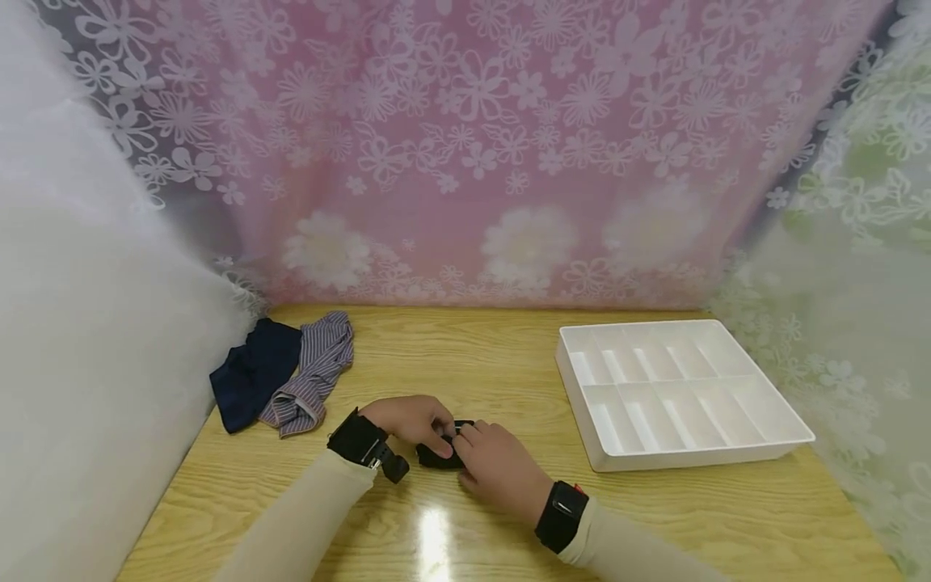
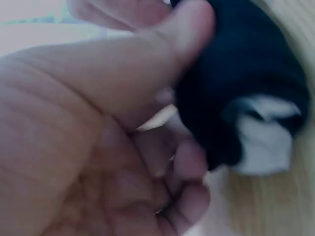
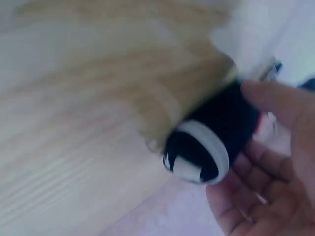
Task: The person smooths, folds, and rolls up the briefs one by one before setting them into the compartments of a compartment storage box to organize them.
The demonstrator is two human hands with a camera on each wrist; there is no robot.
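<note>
Left hand [image 1: 409, 419] pinches the edge of a dark rolled cloth [image 1: 436, 461], thumb laid over it; right hand [image 1: 503, 470] grips the same roll from the other side, thumb on top and fingers underneath. Both hands narrow, nearly meeting over it. Roll sits at lower centre of the head view, on or just above the counter [image 1: 451, 364]; cannot tell which. Right wrist view: roll compact, rounded at the end, a white band across it and a white patch at the tip. Left wrist view blurred; white patch shows there too.

Left of frame: navy cloth [image 1: 254, 376] lies crumpled, touching a striped cloth [image 1: 320, 364] on its right. Right of frame: white tray [image 1: 655, 460], two rows of compartments, well apart from the hands. Pink floral curtain [image 1: 509, 121] fills the upper frame. Pale sleeves, black wrist straps on both arms.
</note>
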